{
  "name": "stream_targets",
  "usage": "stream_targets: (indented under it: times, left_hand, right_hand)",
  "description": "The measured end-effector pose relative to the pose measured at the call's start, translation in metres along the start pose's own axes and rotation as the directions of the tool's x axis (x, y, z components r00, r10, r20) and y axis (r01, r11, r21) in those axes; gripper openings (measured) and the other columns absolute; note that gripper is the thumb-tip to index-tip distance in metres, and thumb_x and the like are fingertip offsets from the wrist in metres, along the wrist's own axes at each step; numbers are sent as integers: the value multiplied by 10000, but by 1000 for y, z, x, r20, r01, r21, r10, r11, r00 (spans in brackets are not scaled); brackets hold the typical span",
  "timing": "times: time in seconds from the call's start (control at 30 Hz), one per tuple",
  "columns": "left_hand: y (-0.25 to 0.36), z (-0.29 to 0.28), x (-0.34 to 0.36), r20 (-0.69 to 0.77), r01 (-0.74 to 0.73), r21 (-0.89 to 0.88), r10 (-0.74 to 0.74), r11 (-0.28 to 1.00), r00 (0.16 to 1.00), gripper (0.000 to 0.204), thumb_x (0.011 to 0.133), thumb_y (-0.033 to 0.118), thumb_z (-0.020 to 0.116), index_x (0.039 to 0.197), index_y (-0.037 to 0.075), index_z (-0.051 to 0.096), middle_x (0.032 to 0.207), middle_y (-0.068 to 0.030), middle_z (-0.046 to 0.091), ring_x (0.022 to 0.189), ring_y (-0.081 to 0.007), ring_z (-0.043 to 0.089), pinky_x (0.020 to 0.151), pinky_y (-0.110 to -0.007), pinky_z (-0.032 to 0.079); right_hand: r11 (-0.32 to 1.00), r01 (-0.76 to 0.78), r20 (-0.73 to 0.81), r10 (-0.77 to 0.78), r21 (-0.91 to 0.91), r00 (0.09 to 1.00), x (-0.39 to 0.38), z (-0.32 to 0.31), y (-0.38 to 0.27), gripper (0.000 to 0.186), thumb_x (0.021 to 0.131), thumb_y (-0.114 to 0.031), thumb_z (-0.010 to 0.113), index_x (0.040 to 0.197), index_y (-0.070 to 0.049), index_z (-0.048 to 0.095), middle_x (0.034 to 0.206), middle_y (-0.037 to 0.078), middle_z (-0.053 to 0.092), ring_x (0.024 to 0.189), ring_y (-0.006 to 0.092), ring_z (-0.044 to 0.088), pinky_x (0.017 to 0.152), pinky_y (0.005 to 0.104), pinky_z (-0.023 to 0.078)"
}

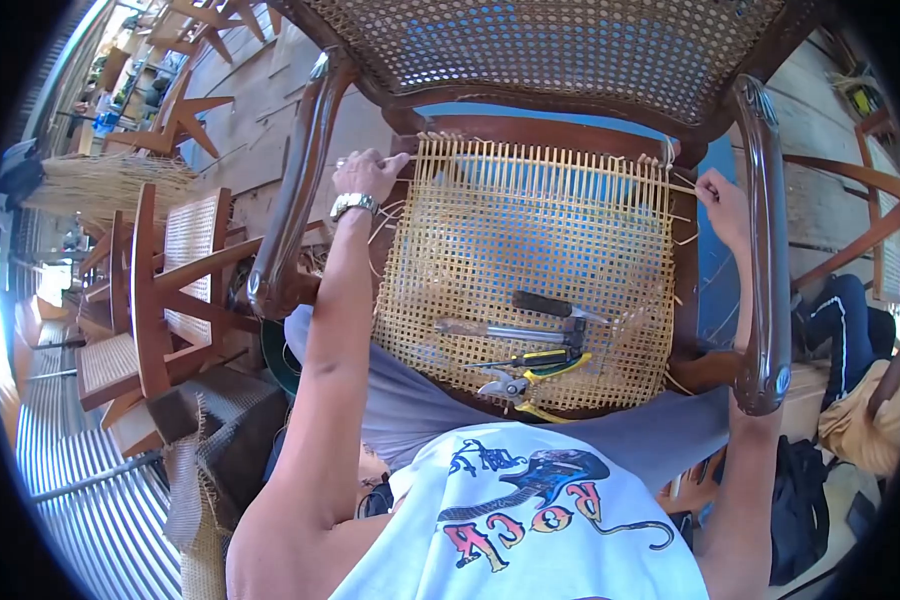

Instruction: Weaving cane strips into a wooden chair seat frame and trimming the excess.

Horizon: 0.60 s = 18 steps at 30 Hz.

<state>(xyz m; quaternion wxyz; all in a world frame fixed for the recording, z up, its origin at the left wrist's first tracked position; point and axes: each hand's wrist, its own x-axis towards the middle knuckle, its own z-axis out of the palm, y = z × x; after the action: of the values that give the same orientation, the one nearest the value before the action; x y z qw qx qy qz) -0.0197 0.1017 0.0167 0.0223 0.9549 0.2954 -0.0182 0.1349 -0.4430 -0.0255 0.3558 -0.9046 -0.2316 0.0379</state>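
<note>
A woven cane seat is stretched on a dark wooden armchair frame in front of me; its far rows are loose, with parallel strands crossing the gap. At the seat's far right corner my right hand pinches the end of a pale cane strand. My left hand, with a metal watch at the wrist, is curled at the far left corner, thumb toward the weave; whether it grips anything is hidden. On the seat lie a hammer, a dark-handled pointed tool, a screwdriver and yellow-handled pruning shears.
The chair's curved armrests, left and right, flank my forearms. Its cane backrest rises beyond the seat. Unfinished chairs and a straw bundle stand at left. Another person's leg is at right.
</note>
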Motion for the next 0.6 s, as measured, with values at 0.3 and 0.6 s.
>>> stream_targets:
  times: [0.3,0.6]
  left_hand:
    - [-3,2,7,-43,-18,26,19,1000,999,449,838,539,636,1027,141,720,1125,-135,665,1128,-332,565,977,-448,431]
    - [-5,4,-28,-361,-7,147,61,989,931,543,817,469,695,1230,126,618,1303,-198,551,1195,-377,531,1000,-449,434]
  right_hand:
    - [998,55,-74,-56,-2,996,1,4,-6,86,891,-58,604,865,-7,540,688,104,535,658,193,531,634,345,421]
    - [972,233,-135,-226,38,965,4,9,29,58,897,-70,602,864,-40,565,664,41,494,661,147,515,617,327,419]
